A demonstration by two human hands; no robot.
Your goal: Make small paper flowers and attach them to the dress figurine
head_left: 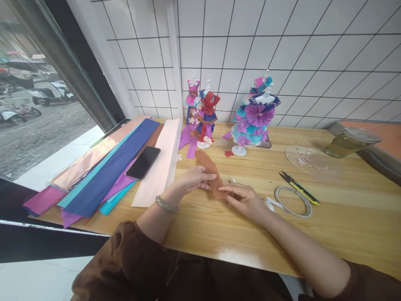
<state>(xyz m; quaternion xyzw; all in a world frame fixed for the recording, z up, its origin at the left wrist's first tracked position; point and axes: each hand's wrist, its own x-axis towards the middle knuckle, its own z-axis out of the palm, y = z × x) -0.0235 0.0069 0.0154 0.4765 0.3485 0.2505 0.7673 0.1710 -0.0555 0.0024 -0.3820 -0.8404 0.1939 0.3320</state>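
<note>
A strip of brown crepe paper [210, 168] hangs between my hands above the wooden table, slightly curved. My left hand [198, 179] pinches it near its middle, thumb on top and fingers behind. At the strip's lower right end, my right hand [246, 198] grips the edge between thumb and fingertips. Just beyond the strip stand small dress forms decorated with paper: one with a red bow [209, 102], one in pink [192, 94], and one with a purple pleated fan [260, 115] and turquoise layers. A red paper flower [228, 154] lies near their bases.
Folded crepe paper in several colours [112, 163] covers the left side, with a black phone [143, 163] on top. To the right lie a roll of white tape [293, 201], yellow-and-black scissors [299, 188], a clear plate [308, 161] and a cup [349, 142]. A tiled wall [238, 46] closes the back.
</note>
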